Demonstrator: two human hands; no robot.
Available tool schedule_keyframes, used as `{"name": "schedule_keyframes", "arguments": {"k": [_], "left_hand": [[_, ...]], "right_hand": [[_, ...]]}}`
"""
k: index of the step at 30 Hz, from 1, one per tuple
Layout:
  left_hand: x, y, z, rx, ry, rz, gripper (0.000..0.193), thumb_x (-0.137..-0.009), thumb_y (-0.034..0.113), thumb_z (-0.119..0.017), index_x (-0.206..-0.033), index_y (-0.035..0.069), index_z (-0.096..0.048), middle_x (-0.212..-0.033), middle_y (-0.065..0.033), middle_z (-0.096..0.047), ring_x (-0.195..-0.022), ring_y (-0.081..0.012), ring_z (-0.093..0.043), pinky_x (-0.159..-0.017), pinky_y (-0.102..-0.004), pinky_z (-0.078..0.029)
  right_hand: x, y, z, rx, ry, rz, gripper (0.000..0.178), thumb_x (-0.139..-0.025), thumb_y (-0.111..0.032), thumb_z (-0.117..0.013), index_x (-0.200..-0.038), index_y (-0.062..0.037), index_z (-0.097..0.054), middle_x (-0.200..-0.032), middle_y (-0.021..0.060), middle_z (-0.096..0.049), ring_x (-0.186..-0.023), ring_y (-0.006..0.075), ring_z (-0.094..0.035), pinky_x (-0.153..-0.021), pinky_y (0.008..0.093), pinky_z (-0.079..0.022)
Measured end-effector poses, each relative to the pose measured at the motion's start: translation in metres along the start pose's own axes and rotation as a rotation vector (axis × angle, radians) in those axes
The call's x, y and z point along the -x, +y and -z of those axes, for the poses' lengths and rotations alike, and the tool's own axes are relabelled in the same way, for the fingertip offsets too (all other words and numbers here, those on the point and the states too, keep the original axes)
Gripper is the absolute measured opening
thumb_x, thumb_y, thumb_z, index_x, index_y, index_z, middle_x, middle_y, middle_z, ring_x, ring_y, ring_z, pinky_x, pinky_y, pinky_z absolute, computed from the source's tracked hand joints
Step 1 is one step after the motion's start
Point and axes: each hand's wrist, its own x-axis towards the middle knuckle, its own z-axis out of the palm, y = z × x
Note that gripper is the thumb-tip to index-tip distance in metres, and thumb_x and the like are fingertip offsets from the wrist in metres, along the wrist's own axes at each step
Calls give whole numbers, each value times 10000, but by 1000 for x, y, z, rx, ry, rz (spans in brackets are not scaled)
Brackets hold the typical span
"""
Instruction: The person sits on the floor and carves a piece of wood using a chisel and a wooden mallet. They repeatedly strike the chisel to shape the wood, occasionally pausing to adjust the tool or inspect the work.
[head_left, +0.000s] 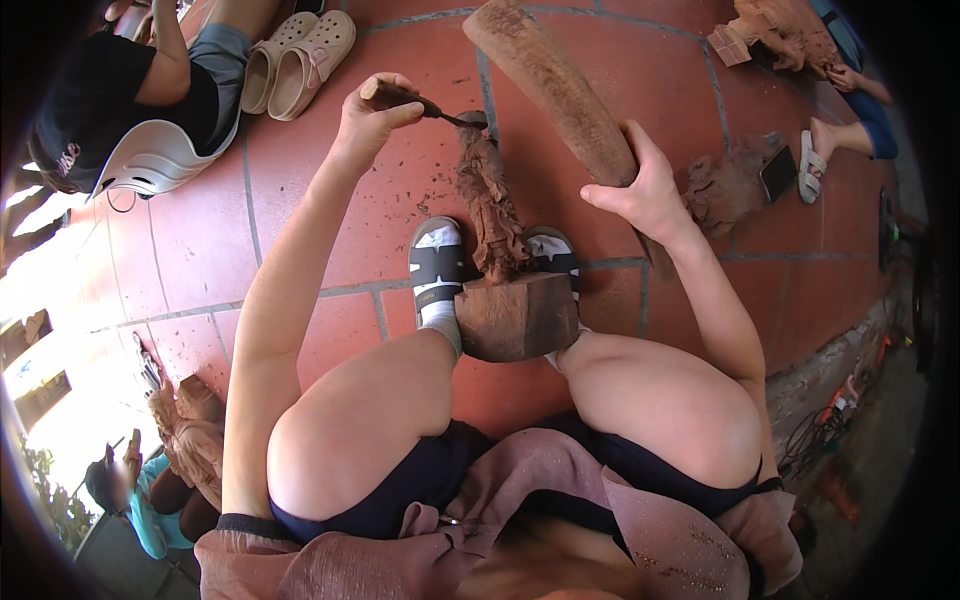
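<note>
My left hand (372,122) is closed round a slim chisel (432,108) with a wooden handle. Its dark tip meets the top of a carved wooden figure (488,195), where the exact contact is too small to tell. The figure rises upright from a blocky, uncarved wooden base (515,318) between my feet and lower legs. In my right hand (645,195) is a long, thick wooden club (555,85), slanting up and left, its wide end far from me. My thumb sticks out to the left, while the other fingers are mostly hidden behind the club.
Wood chips speckle the red tiled floor (330,210). Right of me lie a flat carved wood piece (725,190) and a phone (778,174). Beige clogs (300,60) and a person in a white-brimmed cap (165,150) are at far left. Another person's hand (846,78) touches a carving (780,40).
</note>
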Motion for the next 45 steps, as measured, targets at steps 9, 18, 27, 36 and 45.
{"name": "schedule_keyframes", "arguments": {"k": [9,18,27,36,45], "left_hand": [[1,0,-8,-150,-25,-86,306,-773,-61,-710,-1031,43,-585,-1017,-55,-648,-962,-147,-622,-856,-279,-522],[-9,-6,-22,-184,-31,-113,290,-741,-63,-720,-968,67,-595,-901,5,-625,-871,-100,-623,-736,-225,-492],[-20,-17,-18,-133,-27,-76,282,-747,-83,-724,-987,23,-620,-957,-62,-678,-895,-157,-660,-791,-289,-554],[-22,-22,-13,-154,-41,-92,341,-734,-67,-723,-1052,12,-628,-949,-69,-684,-876,-157,-654,-769,-289,-550],[-25,-31,-13,-117,-39,-47,348,-710,-90,-713,-1017,22,-596,-941,-47,-648,-867,-135,-637,-758,-278,-537]], "right_hand": [[-6,-21,-5,98,10,45,607,-642,-121,-744,-1189,-13,-502,-1069,171,-625,-1017,281,-617,-870,373,-475],[-46,-52,3,322,122,527,695,-689,-68,-763,-1302,-89,-437,-1165,145,-601,-1062,304,-616,-910,375,-497],[-81,-69,0,853,-108,403,916,-692,10,-665,-1458,-339,-304,-943,110,-597,-836,323,-632,-720,403,-541],[-82,-77,-9,927,-132,479,905,-688,-20,-657,-1460,-346,-315,-849,103,-580,-762,291,-624,-662,400,-539],[-79,-89,-4,828,-154,381,896,-711,-43,-657,-1466,-352,-285,-901,139,-590,-787,319,-633,-717,433,-543]]}}
